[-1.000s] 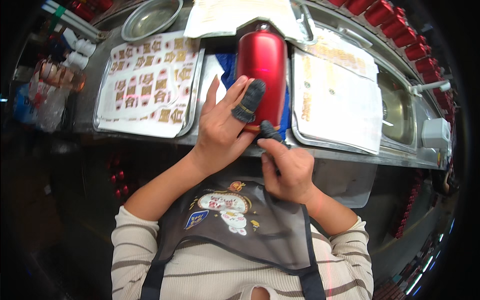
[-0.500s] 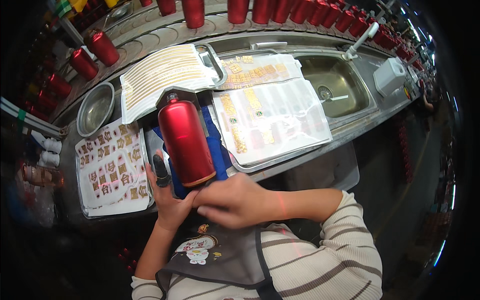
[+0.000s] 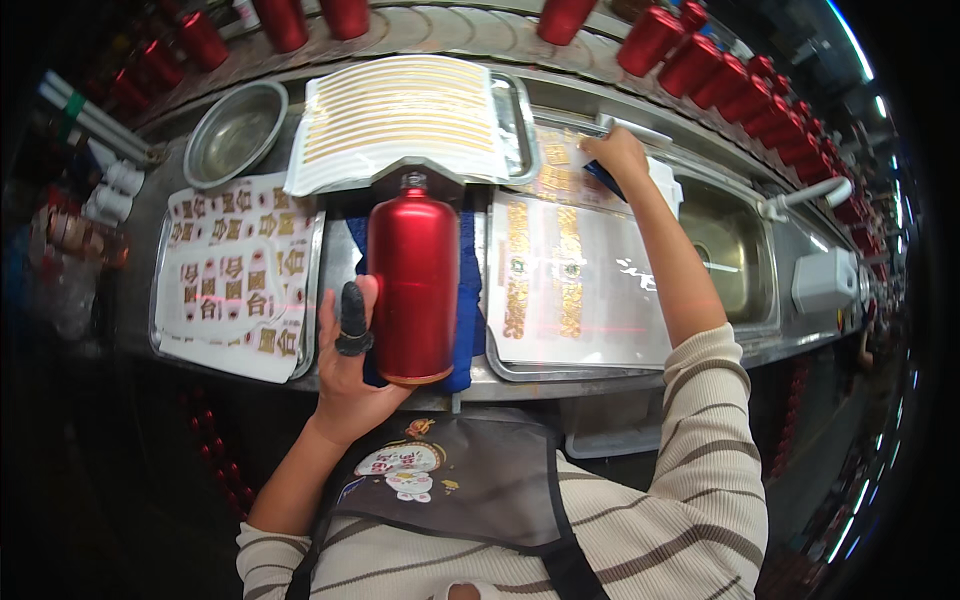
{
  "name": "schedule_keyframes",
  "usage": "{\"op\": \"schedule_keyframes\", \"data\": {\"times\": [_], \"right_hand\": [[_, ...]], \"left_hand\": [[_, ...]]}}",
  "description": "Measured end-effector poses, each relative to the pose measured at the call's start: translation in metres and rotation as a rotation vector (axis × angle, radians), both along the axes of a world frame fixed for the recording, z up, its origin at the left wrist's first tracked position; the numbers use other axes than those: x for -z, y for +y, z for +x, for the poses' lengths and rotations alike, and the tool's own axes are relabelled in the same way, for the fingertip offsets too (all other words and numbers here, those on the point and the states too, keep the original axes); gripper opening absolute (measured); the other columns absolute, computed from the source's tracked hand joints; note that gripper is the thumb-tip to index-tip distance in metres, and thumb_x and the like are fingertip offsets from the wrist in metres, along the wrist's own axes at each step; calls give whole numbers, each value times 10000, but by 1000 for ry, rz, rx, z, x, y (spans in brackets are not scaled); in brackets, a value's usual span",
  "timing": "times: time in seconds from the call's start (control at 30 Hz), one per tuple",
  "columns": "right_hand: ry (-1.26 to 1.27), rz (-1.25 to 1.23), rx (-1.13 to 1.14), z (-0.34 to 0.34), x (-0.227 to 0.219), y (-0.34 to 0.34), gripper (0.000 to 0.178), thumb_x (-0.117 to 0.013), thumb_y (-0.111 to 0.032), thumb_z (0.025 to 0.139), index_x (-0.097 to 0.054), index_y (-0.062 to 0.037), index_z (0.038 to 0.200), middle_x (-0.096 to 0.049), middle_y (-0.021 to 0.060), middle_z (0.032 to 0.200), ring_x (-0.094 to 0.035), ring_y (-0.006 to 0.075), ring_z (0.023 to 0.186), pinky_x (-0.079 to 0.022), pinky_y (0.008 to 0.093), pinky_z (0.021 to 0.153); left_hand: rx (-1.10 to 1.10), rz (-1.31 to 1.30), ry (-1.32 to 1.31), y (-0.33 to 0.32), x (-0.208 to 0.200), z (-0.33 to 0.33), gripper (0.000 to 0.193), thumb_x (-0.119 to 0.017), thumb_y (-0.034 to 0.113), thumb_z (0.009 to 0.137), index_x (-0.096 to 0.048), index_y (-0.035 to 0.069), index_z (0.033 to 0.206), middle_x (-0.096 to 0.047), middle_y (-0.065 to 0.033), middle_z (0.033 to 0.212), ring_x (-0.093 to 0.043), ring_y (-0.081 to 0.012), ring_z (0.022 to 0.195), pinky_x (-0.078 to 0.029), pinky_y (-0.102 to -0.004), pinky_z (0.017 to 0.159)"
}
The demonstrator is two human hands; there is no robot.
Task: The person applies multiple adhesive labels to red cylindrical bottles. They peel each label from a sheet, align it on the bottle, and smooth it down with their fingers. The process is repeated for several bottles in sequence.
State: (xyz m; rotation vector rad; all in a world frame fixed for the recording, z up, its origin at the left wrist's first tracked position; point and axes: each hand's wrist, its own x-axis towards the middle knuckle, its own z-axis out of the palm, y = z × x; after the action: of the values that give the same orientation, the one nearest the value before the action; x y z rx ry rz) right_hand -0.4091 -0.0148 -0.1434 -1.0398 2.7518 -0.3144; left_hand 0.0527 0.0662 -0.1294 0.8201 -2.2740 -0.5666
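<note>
A glossy red bottle (image 3: 412, 290) with a narrow neck lies with its neck away from me in an angular metal rest (image 3: 385, 180), over a blue cloth (image 3: 466, 330). My left hand (image 3: 352, 375) is closed against the bottle's lower left side and base; a black cover wraps one finger. Reaching to the far right, my right hand (image 3: 618, 152) is over a sheet of gold decals (image 3: 556, 178). Its fingers are closed on a dark blue flat piece (image 3: 603, 182), and their tips are at the decals. Below lies a white sheet (image 3: 620, 330) with two gold decal strips under clear film.
Gold and red decal sheets cover the left tray (image 3: 308, 345). A metal bowl (image 3: 235, 135) and a sheet of curved gold strips (image 3: 400, 115) lie behind. Right are a sink (image 3: 735, 260), faucet (image 3: 815, 197) and white jug (image 3: 825, 283). Red bottles (image 3: 690, 60) stand along the back.
My right hand has gone from the bottle's base to the far decal sheet and now holds the dark blue piece. My left hand stays at the bottle. The view has turned.
</note>
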Motion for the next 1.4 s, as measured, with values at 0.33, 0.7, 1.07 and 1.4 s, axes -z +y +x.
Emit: {"op": "schedule_keyframes", "data": {"times": [0.33, 0.7, 1.07, 1.4], "right_hand": [[183, -317, -286, 3, -45, 44, 222, -713, -241, 821, -696, -24, 867, -701, 139, 804, -678, 304, 764, -507, 391, 726], [-535, -215, -591, 144, -167, 96, 147, -755, -19, 835, -612, 16, 841, -607, -13, 793, -545, 12, 739, -419, 184, 646], [-436, -184, -1219, 215, -198, 65, 210, -785, 4, 708, -628, 14, 847, -619, 51, 722, -568, 114, 634, -440, 256, 584], [-223, -27, -1252, 228, -172, 18, 206, -765, -77, 737, -589, -43, 839, -602, 115, 687, -608, 325, 671, -455, 411, 613]], "left_hand": [[-34, 185, 127, 3, -1, 1, 1191, -934, 334, 668, -232, -37, 1556, -461, -232, 1491, -451, -394, 1371, -263, -453, 1190], [65, 34, -41, -15, -21, 4, 1102, -918, 351, 707, -306, -78, 1515, -530, -205, 1432, -518, -321, 1322, -307, -429, 1176], [182, 564, 70, -16, -2, 5, 1092, -883, 354, 728, -251, 24, 1555, -435, -216, 1512, -456, -381, 1379, -131, -594, 1202], [323, 866, 388, -43, -35, 8, 1048, -907, 356, 723, -309, -30, 1492, -379, -193, 1571, -423, -246, 1412, -296, -446, 1175]]}}
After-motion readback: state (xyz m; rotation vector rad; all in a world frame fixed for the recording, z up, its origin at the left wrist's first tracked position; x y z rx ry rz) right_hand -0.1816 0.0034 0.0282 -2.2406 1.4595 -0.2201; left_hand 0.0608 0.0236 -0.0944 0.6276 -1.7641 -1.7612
